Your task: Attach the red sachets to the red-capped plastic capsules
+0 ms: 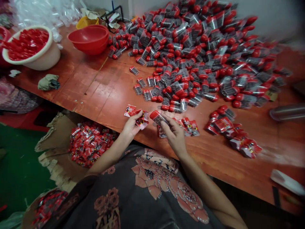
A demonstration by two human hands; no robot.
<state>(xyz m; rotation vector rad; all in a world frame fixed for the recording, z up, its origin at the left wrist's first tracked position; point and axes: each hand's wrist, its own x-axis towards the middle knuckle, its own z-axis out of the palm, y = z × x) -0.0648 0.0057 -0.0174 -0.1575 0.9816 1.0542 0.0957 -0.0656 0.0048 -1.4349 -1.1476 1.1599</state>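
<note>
My left hand point(132, 125) is closed on several small red printed packets point(142, 121) near the table's front edge. Between the thumb and fingers of my right hand point(174, 133) is a clear container with a red cap point(157, 117), dark pieces showing inside it. The capped end points toward the packets, with a small gap between them. More red packets point(190, 126) lie on the table just beyond my right hand. A large heap of similar red-capped containers point(181, 63) spreads over the table in front of me.
A row of red packets point(238, 135) lies to the right, near a clear tube point(287, 113). Red bowls point(88, 39) and a white tub point(45, 54) of red pieces stand at the back left. An open cardboard box point(57, 159) holding red packets sits below the table edge.
</note>
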